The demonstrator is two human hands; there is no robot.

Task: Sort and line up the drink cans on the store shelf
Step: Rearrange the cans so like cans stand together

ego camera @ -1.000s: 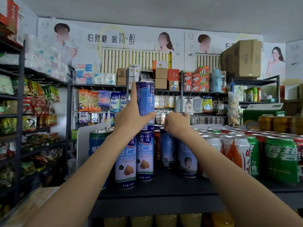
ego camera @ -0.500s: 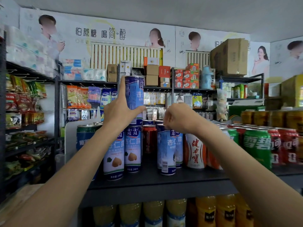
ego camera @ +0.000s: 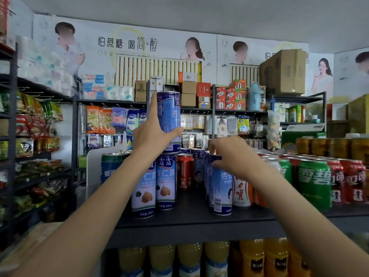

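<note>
Head view: the left hand (ego camera: 153,136) has its grip clamped on a tall blue can (ego camera: 169,120), thumb across the can's near face and index finger straight up along its left side. That can stands upright on top of another blue can (ego camera: 166,180) on the dark shelf (ego camera: 191,218). A third blue can (ego camera: 143,190) stands just left of the lower one and a little nearer, partly behind the left forearm. The right hand (ego camera: 233,154) curls its fingers over the top of a blue can (ego camera: 220,188) standing near the shelf's front edge, gripping its rim. Between the two groups, farther back, a red can (ego camera: 185,170) stands upright. A white can (ego camera: 240,188) with red characters sits just right of the gripped can, touching or nearly so. Right of it stand green cans (ego camera: 314,182) and red cans (ego camera: 353,180) in rows. At far left on the shelf a dark blue can (ego camera: 111,166) stands beside a white divider (ego camera: 93,166). Yellow bottles (ego camera: 189,258) fill the shelf below.
</note>
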